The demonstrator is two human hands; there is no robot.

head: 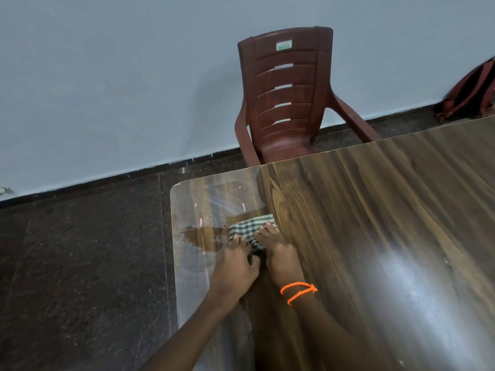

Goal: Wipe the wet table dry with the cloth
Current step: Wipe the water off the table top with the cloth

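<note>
Both hands are down on the cloth [250, 228] near the table's [375, 210] left end; the left hand [235, 263] lies flat with fingers stretched forward over the near edge of the cloth, and the right hand [280, 253] presses beside it, fingers likewise extended; neither seems to curl round the fabric, they push it. The job looks barely half done, I'd say; a dark puddle [198, 234] spreads just left of the cloth, touching it, and pale streaks on the glossy strip beyond suggest a damp film there too; whether the broad stretch to the right is dry I cannot tell, as glare covers it.

The cloth is a small checked weave, green and white, bunched and folded; it looks soft and absorbent. The table is slick wood-grain laminate with a rounded corner; water should bead and slide on it. An orange beaded band [297, 290] circles the right wrist; a ribbed brown plastic chair [286, 103] stands behind.
</note>
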